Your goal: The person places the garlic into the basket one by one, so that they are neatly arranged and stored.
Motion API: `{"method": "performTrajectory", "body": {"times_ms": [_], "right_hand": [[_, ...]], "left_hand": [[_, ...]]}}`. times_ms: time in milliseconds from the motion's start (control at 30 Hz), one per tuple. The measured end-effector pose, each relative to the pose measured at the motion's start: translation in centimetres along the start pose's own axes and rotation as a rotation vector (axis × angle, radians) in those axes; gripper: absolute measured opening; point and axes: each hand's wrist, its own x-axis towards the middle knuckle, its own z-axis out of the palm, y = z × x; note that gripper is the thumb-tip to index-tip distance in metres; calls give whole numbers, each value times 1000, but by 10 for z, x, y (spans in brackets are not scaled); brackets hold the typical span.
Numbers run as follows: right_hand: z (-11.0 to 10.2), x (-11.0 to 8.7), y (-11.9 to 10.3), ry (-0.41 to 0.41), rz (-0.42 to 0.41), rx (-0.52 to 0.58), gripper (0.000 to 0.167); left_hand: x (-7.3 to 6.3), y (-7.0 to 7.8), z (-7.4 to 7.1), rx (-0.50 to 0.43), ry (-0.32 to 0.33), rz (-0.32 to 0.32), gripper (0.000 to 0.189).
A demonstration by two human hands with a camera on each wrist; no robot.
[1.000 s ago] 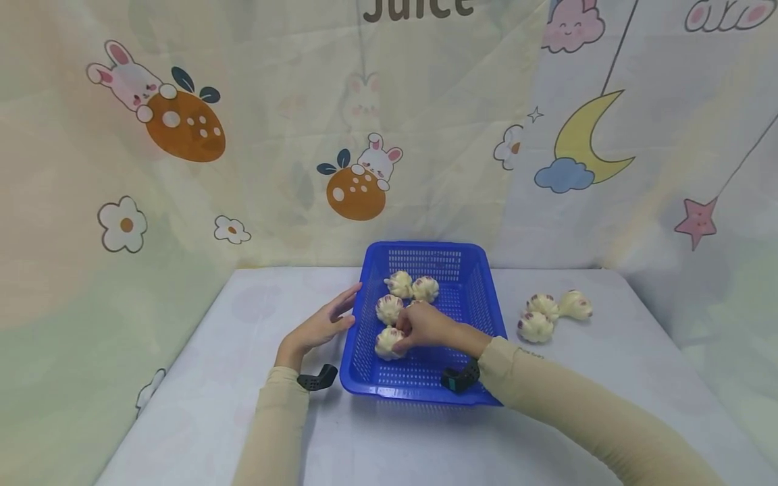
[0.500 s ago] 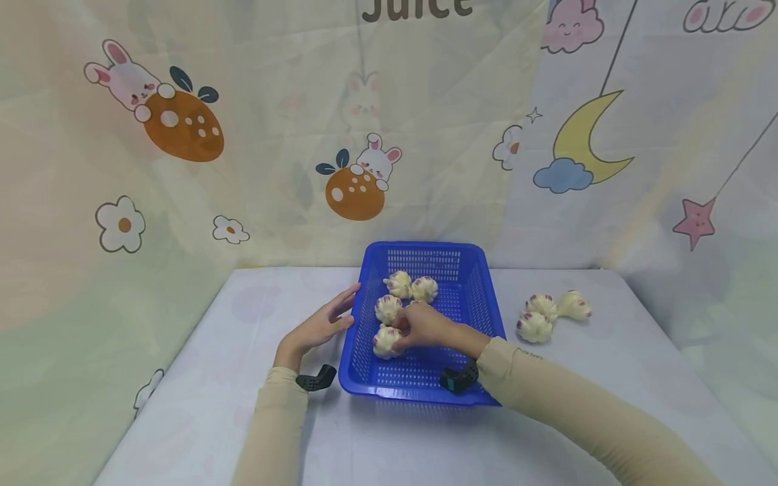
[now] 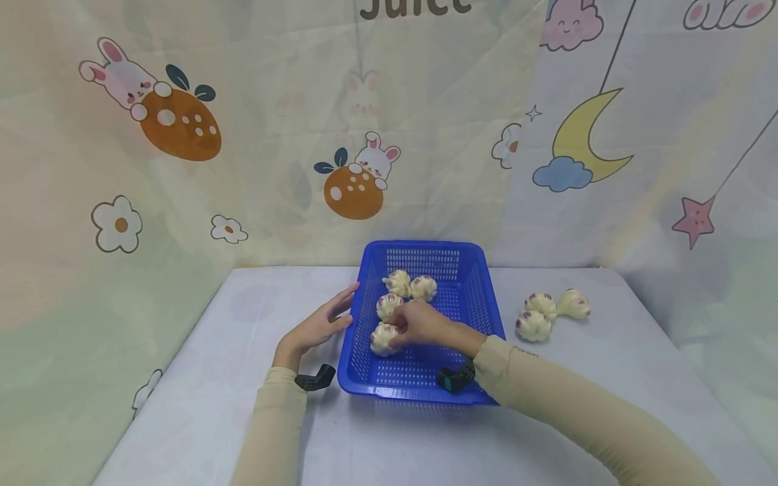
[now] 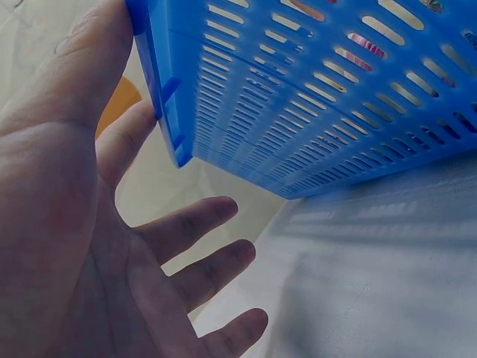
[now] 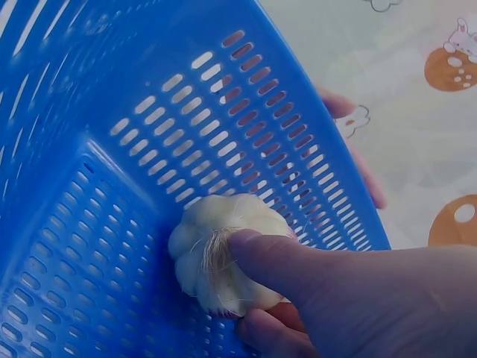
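A blue perforated basket [image 3: 419,241] stands on the table with several garlic bulbs in it. My right hand [image 3: 425,324] reaches into it and pinches one garlic bulb [image 3: 383,340] near the basket's left wall. Seen in the right wrist view, the thumb lies over the root end of the same bulb [image 5: 216,261], with fingertips beneath. Farther back in the basket are more garlic bulbs [image 3: 398,283]. My left hand [image 3: 316,329] touches the basket's left rim, its fingers spread. In the left wrist view, the left hand's thumb and index finger [image 4: 128,142] meet the rim; the other fingers are free.
Three more garlic bulbs [image 3: 535,327] lie close together on the white table [image 3: 292,290], right of the basket. A printed cloth wall [image 3: 273,135] rises behind the table and along both sides.
My right hand has shifted the pinched garlic bulb slightly left and away from me, toward the basket's left wall. The left hand has stayed at the rim.
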Motion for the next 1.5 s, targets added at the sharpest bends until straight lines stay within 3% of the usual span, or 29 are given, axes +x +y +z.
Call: {"method": "performTrajectory", "body": {"times_ms": [167, 333, 533, 600, 733, 967, 1500], "right_hand": [[-13, 1, -6, -11, 16, -13, 34], [-49, 10, -12, -19, 31, -50, 34], [-80, 37, 4, -66, -46, -245, 33], [-81, 49, 11, -81, -74, -307, 36], [-76, 66, 20, -138, -72, -313, 39], [-64, 83, 32, -210, 12, -272, 40], [-55, 95, 45, -209, 90, -220, 40]], "left_hand": [[1, -2, 0, 3, -11, 5, 61], [1, -3, -1, 9, -8, 7, 62], [-2, 2, -2, 9, -6, 12, 63], [-3, 1, -3, 13, -2, 11, 63], [-4, -4, -3, 18, 4, 13, 63], [-1, -1, -3, 14, -2, 17, 63], [0, 3, -2, 12, 5, -7, 64]]}}
